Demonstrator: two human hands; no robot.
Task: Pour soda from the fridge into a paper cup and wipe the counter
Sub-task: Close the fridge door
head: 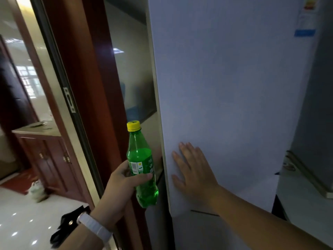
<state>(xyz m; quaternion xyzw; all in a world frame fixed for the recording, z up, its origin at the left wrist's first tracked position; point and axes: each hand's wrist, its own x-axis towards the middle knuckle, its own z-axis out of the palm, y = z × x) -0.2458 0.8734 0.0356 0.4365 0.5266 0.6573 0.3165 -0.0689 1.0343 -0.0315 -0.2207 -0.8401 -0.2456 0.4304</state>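
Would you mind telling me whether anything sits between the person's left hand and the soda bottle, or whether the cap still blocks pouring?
Nothing lies between them: the left hand is already wrapped around the green soda bottle. The yellow cap is on, so it stands in the way of pouring. The right hand lies flat on the fridge door. No paper cup is in view.

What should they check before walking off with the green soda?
1. Green soda bottle held firmly in the left hand: ok.
2. Yellow cap on the bottle: ok.
3. Bottle upright: ok, slightly tilted.
4. Right hand flat on the fridge door: ok.
5. Fridge door fully shut: cannot tell.
6. Paper cup ready: cannot tell, not in view.
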